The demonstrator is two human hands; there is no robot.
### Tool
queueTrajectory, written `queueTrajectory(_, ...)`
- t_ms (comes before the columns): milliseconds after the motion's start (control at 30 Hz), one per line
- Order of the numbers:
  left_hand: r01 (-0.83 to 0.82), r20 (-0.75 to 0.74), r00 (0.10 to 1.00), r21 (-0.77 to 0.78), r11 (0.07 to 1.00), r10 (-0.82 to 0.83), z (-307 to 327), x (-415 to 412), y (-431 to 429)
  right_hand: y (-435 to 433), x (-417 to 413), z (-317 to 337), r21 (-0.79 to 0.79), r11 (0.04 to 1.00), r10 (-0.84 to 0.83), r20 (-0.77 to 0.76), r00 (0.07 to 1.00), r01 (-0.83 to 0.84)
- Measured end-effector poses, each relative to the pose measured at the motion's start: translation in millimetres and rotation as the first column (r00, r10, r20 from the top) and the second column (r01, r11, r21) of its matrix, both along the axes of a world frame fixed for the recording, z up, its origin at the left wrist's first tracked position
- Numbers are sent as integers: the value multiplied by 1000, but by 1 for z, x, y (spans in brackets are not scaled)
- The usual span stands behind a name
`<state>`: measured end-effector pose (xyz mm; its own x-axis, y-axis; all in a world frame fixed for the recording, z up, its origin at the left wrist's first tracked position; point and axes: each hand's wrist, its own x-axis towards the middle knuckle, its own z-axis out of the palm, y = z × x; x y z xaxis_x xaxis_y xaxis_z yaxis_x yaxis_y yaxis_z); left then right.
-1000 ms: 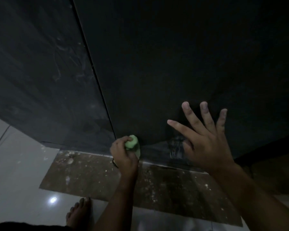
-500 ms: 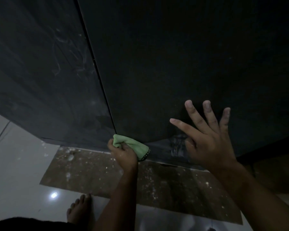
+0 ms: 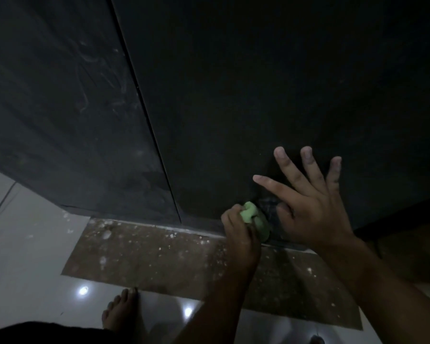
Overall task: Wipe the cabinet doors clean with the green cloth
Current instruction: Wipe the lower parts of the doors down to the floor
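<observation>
no readable text, labels, brands or numbers on any surface

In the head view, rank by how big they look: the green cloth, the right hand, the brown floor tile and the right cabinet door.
Largest to smallest:
right cabinet door
brown floor tile
right hand, enlarged by nearness
green cloth, bunched in the left hand
</observation>
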<state>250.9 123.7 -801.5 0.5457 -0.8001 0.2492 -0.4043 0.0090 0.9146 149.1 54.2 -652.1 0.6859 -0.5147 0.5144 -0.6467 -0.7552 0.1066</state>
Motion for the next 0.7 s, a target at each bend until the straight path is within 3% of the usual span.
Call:
queueTrajectory(200,-168,-135,979,-97,981,155,25,-2,-6,-1,-32,17,100,993,69,-12,998,-68)
queueTrajectory(433,-184,-132,977,-117,976,169,33,-16,-9,5,-76,14,248,966,2,-292,956,73)
queueTrajectory(567,-4,-77,997,-179,984,-10,41,-37,-12,7,-106,12,412,899,-4,-333,943,149)
queueTrajectory(700,254,81,964,-15,967,-252,54,-60,-18,9,-116,17,517,843,35,-325,945,147)
